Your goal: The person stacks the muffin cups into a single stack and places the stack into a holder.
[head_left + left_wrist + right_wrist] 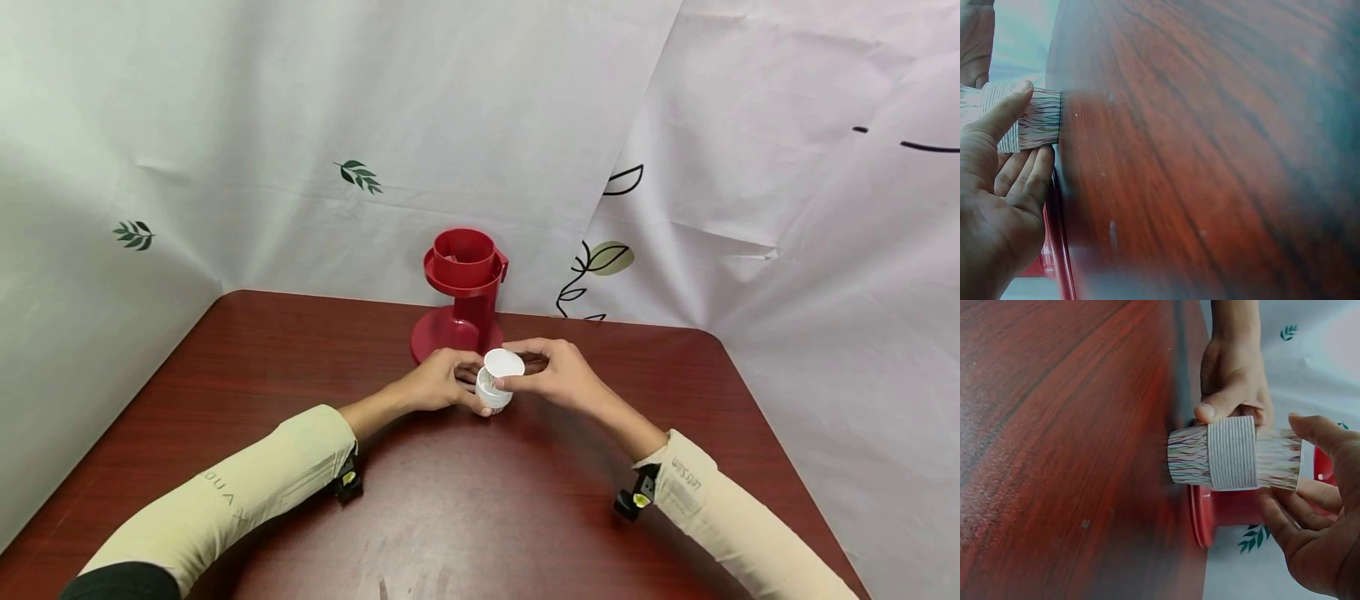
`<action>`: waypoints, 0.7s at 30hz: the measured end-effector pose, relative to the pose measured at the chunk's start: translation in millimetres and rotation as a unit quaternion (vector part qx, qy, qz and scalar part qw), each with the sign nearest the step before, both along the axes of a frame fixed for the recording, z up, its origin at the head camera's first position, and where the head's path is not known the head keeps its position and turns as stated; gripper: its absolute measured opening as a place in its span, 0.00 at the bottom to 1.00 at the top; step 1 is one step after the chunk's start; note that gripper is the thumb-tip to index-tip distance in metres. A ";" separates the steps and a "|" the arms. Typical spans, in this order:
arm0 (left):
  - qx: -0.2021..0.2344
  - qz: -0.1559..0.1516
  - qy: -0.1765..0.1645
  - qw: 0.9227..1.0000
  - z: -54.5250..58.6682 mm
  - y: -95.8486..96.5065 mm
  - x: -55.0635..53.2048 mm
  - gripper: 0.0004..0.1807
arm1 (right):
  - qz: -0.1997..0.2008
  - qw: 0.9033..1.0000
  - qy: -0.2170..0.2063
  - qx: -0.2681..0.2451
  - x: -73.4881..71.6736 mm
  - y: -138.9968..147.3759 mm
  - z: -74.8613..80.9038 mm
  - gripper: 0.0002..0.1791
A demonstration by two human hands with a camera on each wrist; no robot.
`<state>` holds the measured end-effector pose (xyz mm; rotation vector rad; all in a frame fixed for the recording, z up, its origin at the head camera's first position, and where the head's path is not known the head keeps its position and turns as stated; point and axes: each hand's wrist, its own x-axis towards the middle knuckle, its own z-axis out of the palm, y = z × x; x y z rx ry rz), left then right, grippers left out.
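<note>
A stack of patterned paper cups [1189,456] stands on the table, with a ridged white band [1232,454] of what look like stacked rims round its middle. My left hand [442,382] grips the stack at that band, thumb on the near side and fingers behind. Above the band is an upper cup [1277,456] with a pale round top [504,362]. My right hand [558,377] holds this cup between thumb and fingers. Whether it sits inside the stack or is lifted partly out, I cannot tell.
Just behind the hands stands a red plastic holder [474,310] with a round base and an open cylinder [464,254] on top. The dark red-brown wooden table [450,508] has rounded far corners. White printed sheets [315,100] hang round it.
</note>
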<state>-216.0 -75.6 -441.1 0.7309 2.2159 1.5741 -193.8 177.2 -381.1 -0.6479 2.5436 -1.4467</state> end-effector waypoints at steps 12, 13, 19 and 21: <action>-0.007 -0.002 0.006 1.000 1.4 -0.6 -0.2 0.30 | 0.010 1.000 -0.002 0.025 3.6 -2.4 -14.0 0.36; -0.007 -0.002 0.005 1.000 1.1 -0.5 -0.3 0.30 | 0.010 1.000 -0.004 0.024 4.0 -2.8 -15.6 0.36; -0.002 -0.002 0.002 1.000 -0.5 0.1 -0.4 0.31 | 0.007 1.000 -0.017 -0.001 6.6 -3.2 -21.6 0.34; -0.003 -0.001 0.003 1.000 -0.8 -0.1 -0.5 0.31 | 0.004 1.000 -0.027 -0.013 7.6 -2.7 -22.9 0.33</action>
